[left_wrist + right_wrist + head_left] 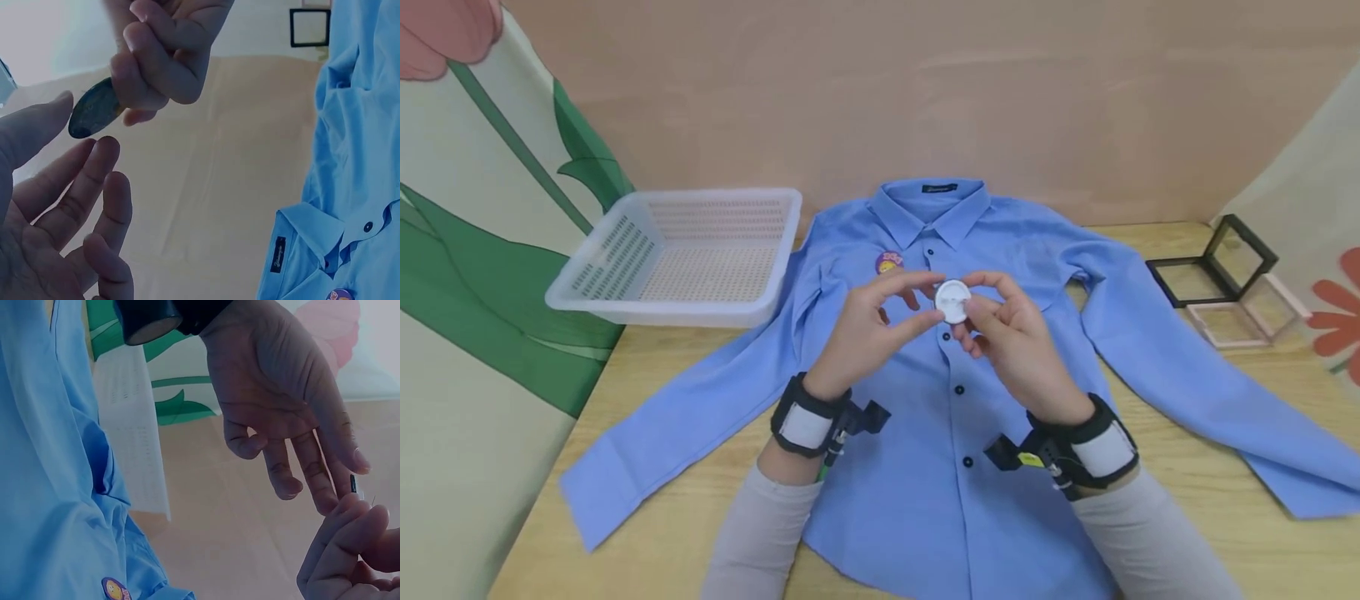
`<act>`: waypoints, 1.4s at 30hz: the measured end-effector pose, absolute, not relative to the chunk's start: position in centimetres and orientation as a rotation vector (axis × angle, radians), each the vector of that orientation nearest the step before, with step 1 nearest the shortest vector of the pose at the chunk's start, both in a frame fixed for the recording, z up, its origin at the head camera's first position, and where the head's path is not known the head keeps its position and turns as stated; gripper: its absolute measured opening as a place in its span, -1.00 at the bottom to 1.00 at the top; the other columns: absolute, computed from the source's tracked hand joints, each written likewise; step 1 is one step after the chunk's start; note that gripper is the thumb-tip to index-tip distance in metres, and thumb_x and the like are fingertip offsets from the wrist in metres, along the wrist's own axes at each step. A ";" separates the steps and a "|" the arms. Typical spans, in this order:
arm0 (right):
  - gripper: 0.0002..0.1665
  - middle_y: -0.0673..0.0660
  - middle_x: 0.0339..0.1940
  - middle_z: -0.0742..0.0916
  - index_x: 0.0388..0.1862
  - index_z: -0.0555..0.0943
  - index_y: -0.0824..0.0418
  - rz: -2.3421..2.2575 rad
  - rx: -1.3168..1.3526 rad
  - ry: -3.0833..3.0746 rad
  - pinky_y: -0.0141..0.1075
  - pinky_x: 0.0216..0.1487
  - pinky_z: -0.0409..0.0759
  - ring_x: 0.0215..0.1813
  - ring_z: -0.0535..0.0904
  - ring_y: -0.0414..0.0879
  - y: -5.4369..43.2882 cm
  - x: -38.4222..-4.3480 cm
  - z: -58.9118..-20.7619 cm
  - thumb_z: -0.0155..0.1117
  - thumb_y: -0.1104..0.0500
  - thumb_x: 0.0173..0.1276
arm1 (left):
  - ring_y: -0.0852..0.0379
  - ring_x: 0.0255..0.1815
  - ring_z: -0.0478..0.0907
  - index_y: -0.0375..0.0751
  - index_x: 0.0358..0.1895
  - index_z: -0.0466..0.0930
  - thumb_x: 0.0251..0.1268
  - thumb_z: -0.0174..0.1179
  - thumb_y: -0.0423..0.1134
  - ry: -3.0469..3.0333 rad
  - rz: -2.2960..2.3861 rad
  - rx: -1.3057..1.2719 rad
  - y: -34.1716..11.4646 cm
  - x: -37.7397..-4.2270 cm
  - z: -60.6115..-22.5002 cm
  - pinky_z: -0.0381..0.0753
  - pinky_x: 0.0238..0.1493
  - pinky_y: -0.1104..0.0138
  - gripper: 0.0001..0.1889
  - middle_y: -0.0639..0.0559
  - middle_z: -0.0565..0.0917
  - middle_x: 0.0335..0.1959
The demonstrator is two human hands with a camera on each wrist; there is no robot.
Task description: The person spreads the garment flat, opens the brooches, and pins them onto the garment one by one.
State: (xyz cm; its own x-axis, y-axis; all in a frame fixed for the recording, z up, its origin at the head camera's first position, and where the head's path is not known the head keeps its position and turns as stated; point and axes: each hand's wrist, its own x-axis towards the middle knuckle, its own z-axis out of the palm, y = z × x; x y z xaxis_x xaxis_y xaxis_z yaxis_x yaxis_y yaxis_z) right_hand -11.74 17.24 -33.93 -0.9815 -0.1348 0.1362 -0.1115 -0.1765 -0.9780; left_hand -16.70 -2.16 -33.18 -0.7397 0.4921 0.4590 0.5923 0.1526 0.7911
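Note:
In the head view a round pin badge (952, 302) is raised over the blue shirt (895, 467), its white back with the pin facing up. My right hand (1026, 354) pinches it at the right edge, other fingers curled beneath. From the left, my left hand (868, 329) holds its rim between thumb and forefinger. The left wrist view shows the badge (95, 111) edge-on and dark, with the left thumb at its end. In the right wrist view a thin pin (374, 500) sticks up by the right fingertips. A purple badge (890, 262) with a yellow face sits on the shirt's chest.
A white plastic basket (737, 315) stands on the wooden table (700, 483) at the left, beside a shirt sleeve. Two small clear-panelled frames, one black (1240, 293) and one pink (1270, 333), stand at the right. The shirt lies buttoned, sleeves spread.

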 end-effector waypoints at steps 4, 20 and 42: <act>-0.74 -0.02 -0.48 0.66 0.14 0.32 0.18 -2.361 -0.284 2.053 -0.46 -0.44 0.50 -0.44 0.50 -0.23 17.6 -12.2 -34.1 -0.02 0.10 0.60 | 0.14 -0.18 0.57 -0.19 0.20 0.62 0.29 0.34 -0.25 -2.310 -1.675 -1.105 -1.9 -17.3 -33.4 0.38 -0.53 0.37 -0.59 -0.02 0.69 -0.12; -0.71 0.00 -0.44 0.63 0.16 0.32 0.20 -2.308 -0.233 1.893 -0.48 -0.40 0.49 -0.43 0.47 -0.22 17.9 -14.8 -35.0 0.00 0.09 0.60 | -0.01 -0.13 0.44 -0.19 0.36 0.48 0.23 0.37 -0.35 -2.226 -1.801 -1.161 -1.4 -20.0 -36.9 0.30 -0.60 0.36 -0.41 -0.08 0.55 0.00; -0.69 -0.02 -0.41 0.66 0.23 0.34 0.23 -2.233 -0.204 1.858 -0.49 -0.33 0.51 -0.40 0.47 -0.22 16.7 -18.2 -35.9 0.00 0.18 0.59 | 0.08 0.18 0.35 -0.14 0.29 0.54 0.17 0.43 -0.30 -2.164 -1.729 -1.012 -2.0 -22.0 -38.2 0.32 -0.04 0.27 -0.43 -0.02 0.61 0.19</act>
